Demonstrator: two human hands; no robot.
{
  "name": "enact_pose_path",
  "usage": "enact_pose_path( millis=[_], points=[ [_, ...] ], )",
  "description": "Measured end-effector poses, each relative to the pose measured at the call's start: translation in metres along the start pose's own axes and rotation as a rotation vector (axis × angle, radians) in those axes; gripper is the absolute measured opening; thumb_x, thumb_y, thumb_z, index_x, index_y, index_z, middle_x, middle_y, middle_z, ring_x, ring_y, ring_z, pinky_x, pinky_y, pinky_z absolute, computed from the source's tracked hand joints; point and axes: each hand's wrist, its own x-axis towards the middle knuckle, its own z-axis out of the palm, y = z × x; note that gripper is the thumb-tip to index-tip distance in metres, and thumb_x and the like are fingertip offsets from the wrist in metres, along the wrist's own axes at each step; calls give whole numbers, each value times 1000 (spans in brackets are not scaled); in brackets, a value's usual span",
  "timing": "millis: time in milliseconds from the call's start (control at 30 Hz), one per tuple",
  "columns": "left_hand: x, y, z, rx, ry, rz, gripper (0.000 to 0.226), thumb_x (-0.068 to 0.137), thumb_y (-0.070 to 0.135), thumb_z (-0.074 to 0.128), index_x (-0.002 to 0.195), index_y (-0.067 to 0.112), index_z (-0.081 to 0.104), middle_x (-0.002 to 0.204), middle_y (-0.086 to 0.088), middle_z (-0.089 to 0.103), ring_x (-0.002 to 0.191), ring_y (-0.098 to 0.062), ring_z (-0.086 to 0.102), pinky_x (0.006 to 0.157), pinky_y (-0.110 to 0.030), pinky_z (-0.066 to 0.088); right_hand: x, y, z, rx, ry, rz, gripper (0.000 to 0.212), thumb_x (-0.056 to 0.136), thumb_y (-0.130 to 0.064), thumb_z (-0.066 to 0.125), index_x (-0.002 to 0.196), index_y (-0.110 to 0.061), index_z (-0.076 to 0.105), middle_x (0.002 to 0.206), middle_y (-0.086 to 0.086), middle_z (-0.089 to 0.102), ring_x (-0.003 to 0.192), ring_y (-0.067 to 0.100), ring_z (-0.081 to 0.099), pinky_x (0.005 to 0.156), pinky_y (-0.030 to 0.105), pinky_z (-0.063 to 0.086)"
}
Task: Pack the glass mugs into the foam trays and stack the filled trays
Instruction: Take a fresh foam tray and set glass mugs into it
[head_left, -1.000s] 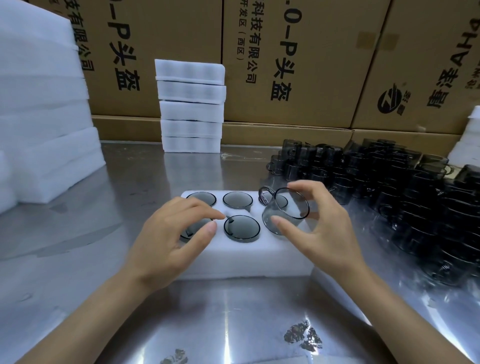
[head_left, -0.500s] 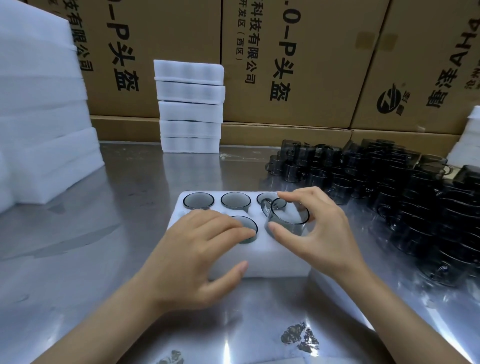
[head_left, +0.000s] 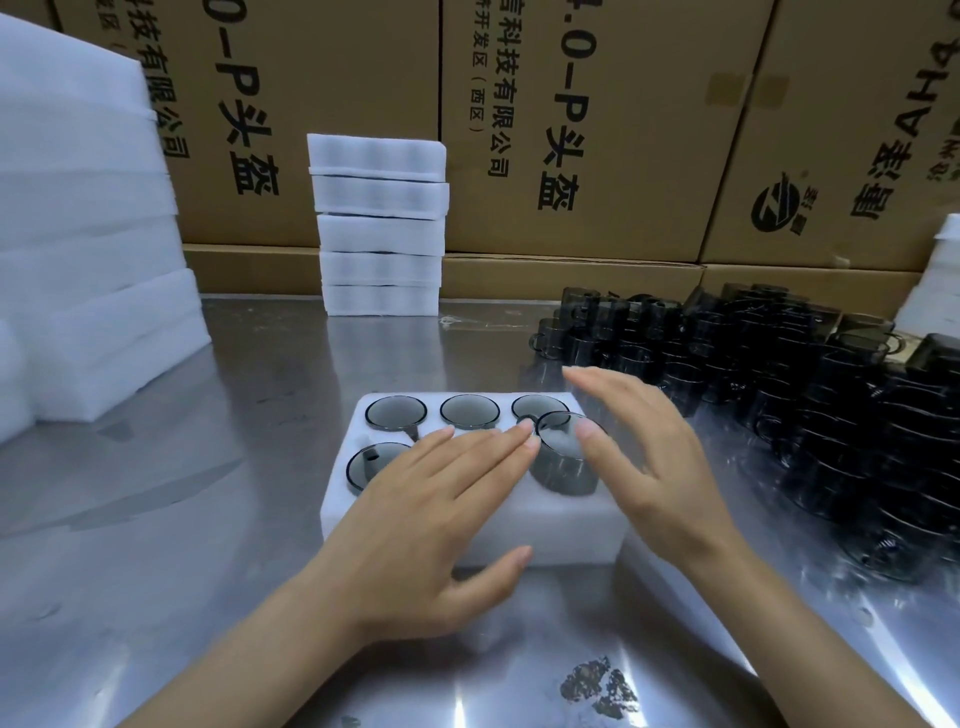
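Note:
A white foam tray (head_left: 561, 530) lies in the middle of the steel table and holds several smoky glass mugs. The mug at its front right (head_left: 563, 462) still stands proud of its hole. My left hand (head_left: 441, 499) lies flat over the front middle of the tray, fingers straight, fingertips beside that mug's rim. My right hand (head_left: 644, 447) hovers open just right of the mug, thumb near its rim, fingers spread and blurred. A mass of loose dark mugs (head_left: 779, 405) covers the table to the right.
A stack of filled foam trays (head_left: 382, 228) stands at the back centre. Large foam slabs (head_left: 88, 249) are piled at the left. Cardboard boxes (head_left: 571, 130) wall off the back. More white foam (head_left: 940, 280) shows at the right edge.
My right hand has let go of the mug, which now sits in the front right hole, and has opened. My left hand has slid right and flattened across the tray.

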Motion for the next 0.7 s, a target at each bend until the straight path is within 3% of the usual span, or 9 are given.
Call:
enact_pose_path(
  millis=[167,267,433,700],
  points=[
    [6,5,4,69,-35,10,70,86,52,44,144,14,38,152,3,32,139,-12,34,113,-40,27,-3,-2,-2,-132,-185,-17,52,89,-32,30,140,-31,39,147,-23,33,139,-7,19,116,21,13],
    [6,5,5,67,-50,2,69,85,53,44,142,14,42,150,3,37,137,-12,36,112,-42,29,-6,-2,1,-229,-342,0,57,87,-34,22,144,-38,27,148,-30,19,137,-16,5,116,18,3],
    [4,8,7,29,-57,-24,62,79,53,48,125,14,61,132,3,59,123,-15,54,109,-30,28,-11,1,1,-369,-557,-5,59,89,-39,17,148,-39,17,152,-30,5,134,-18,-4,109,9,-5],
    [5,16,1,-33,-91,-71,61,75,54,50,122,17,62,128,7,61,116,-11,57,107,-23,29,-14,6,6,-393,-505,-29,58,90,-43,16,148,-40,17,148,-33,3,135,-16,-1,111,14,-3]
  ],
)
